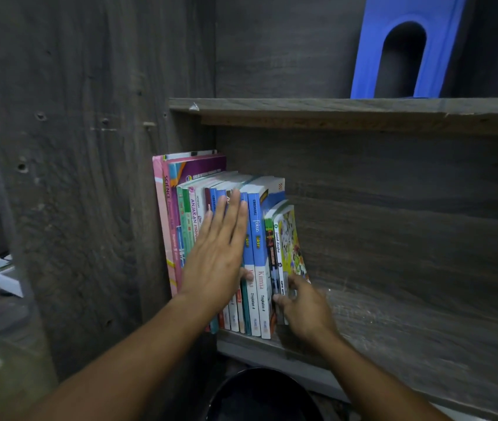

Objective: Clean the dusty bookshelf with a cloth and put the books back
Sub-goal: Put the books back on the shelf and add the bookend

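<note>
Looked nearly done: left hand (217, 256) lay flat on the textbook spines (257, 238); right hand (305, 305), just beside it, pinched the leaning yellow comic (293, 244), possibly the last book.

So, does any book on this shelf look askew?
Yes: the yellow book at the right end leans against the other books, not upright; the right hand grips its lower part. The left hand presses their spines.
</note>
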Demonstrator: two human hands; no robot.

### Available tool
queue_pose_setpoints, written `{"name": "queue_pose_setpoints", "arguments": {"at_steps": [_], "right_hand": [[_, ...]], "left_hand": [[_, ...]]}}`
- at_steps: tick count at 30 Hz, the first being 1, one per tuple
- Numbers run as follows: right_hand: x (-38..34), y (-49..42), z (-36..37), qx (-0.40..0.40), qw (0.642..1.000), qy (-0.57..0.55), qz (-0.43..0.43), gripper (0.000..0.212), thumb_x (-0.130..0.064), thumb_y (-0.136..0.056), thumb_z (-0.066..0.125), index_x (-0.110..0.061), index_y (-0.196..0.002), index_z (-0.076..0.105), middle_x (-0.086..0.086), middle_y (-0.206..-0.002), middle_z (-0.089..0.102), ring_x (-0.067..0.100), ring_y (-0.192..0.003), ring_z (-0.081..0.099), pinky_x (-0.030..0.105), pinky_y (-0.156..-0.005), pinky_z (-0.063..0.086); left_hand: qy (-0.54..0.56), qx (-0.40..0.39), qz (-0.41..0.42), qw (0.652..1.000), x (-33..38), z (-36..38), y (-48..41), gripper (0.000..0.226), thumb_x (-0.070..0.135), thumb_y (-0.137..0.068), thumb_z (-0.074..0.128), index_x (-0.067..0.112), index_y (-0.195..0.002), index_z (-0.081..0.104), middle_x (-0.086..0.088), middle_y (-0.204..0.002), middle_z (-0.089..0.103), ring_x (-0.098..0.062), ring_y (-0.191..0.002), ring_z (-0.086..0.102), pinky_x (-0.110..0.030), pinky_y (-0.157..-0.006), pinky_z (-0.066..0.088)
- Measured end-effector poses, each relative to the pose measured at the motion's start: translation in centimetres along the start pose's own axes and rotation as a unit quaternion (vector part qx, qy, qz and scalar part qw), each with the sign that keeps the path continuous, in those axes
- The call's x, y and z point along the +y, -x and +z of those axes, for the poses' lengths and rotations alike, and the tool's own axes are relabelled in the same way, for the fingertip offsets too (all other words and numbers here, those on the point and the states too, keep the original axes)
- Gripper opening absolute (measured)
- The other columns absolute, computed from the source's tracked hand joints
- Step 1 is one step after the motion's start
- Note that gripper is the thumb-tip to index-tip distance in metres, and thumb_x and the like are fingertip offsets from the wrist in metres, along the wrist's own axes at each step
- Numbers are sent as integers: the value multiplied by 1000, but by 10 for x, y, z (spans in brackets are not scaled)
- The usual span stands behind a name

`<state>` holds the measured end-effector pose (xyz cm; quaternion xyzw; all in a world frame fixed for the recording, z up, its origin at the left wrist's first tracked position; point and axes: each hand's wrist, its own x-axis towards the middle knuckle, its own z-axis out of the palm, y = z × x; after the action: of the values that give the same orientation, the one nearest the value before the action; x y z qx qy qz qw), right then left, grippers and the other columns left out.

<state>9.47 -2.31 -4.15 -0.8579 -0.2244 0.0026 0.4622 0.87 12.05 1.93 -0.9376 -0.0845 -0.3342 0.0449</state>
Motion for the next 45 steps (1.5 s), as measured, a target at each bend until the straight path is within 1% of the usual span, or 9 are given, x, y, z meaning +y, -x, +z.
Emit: {"name": "queue_pose_setpoints", "arguments": {"at_steps": [6, 11, 14, 18, 26, 31, 38, 43, 45], "right_hand": [[-13, 15, -11, -38, 999, -2, -15, 36, -16, -93, 64, -20, -129, 57, -1, -127, 64, 17, -109, 65, 34, -92, 55], [-40, 14, -20, 29, 992, 30, -116, 38, -26, -86, 75, -23, -121, 63, -7, -114, 64, 9, -95, 64, 36, -83, 59], [-52, 11, -18, 30, 990, 60, -122, 19, -26, -87, 74, -17, -103, 68, -5, -100, 66, 12, -88, 64, 33, -79, 56], [-55, 9, -10, 37, 992, 66, -99, 11, -25, -91, 69, -15, -90, 64, -1, -94, 68, 14, -82, 67, 38, -74, 59], [-58, 11, -14, -1, 995, 70, -71, 7, -20, -92, 67, -17, -93, 61, -2, -96, 67, 11, -83, 66, 34, -77, 60], [-55, 21, -23, -26, 991, 95, -94, 17, -17, -91, 67, -19, -108, 65, -6, -104, 68, 11, -97, 63, 29, -86, 54], [-52, 43, -37, -56, 984, 104, -132, 51, -19, -91, 64, -21, -140, 52, -1, -142, 55, 17, -123, 57, 40, -105, 47], [-41, 62, -53, -37, 970, 154, -183, 68, -24, -91, 65, -23, -152, 35, -4, -158, 32, 12, -144, 30, 33, -119, 27], [-35, 70, -62, -27, 967, 166, -191, 74, -26, -90, 65, -24, -154, 29, -6, -163, 19, 11, -149, 19, 33, -121, 22]], "left_hand": [[8, -1, -31, 999, 9, 9, 24, 103, 30, -95, 57, 8, -143, -32, -9, -147, -46, -23, -140, -34, -38, -115, -14], [-58, 23, -13, 998, -2, 20, 29, 114, 19, -76, 79, 4, -152, -3, -17, -161, -9, -29, -148, -1, -44, -117, 8], [-99, -6, -1, 995, -6, 17, 27, 98, 34, -94, 57, 4, -148, -19, -14, -153, -32, -29, -143, -25, -50, -119, -11], [-121, -8, -22, 992, -6, 17, 29, 98, 35, -97, 51, 8, -145, -30, -13, -150, -40, -29, -141, -31, -57, -117, -10], [-69, -9, -24, 997, -6, 16, 36, 113, 31, -88, 66, 13, -145, -30, -11, -156, -32, -30, -145, -23, -53, -119, -6], [-61, -60, -27, 996, 0, 6, 42, 101, 35, -96, 53, 10, -144, -32, -10, -149, -43, -28, -142, -30, -46, -115, -16], [3, -23, 28, 999, 10, -14, 49, 73, 23, -97, 50, 15, -155, 8, -10, -163, 1, -24, -151, 1, -37, -118, -5], [0, 23, 48, 999, 27, -23, 55, 66, 25, -82, 72, 9, -141, 47, -12, -146, 47, -30, -135, 45, -39, -110, 19], [21, 47, 61, 997, 36, -25, 58, 65, 25, -80, 73, 7, -138, 51, -12, -142, 52, -30, -133, 48, -40, -110, 24]]}}
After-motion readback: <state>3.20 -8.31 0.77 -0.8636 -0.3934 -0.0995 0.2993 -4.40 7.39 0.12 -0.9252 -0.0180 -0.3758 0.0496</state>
